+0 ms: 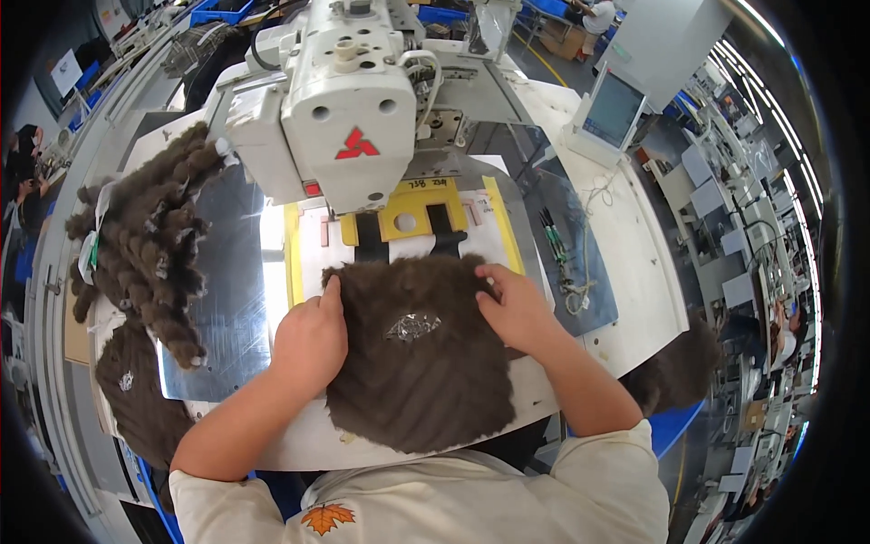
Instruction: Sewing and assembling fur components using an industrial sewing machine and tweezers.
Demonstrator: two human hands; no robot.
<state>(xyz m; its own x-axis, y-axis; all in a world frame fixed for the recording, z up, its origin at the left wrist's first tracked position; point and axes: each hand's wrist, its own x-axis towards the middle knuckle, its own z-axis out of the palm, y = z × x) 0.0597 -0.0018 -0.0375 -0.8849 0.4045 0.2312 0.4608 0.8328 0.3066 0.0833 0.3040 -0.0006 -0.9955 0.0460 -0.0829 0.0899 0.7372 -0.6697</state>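
Fur (pixel 417 381): just before the machine (pixel 349 109).
Left hand (pixel 311 340): forefinger straight on its machine-side edge; hold unclear.
Right hand (pixel 521 313): fingers slightly parted, same edge; I can't tell the hold.

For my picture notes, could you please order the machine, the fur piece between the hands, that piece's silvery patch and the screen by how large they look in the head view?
Largest to smallest, by look alone:
1. Machine
2. Fur piece
3. Screen
4. Silvery patch
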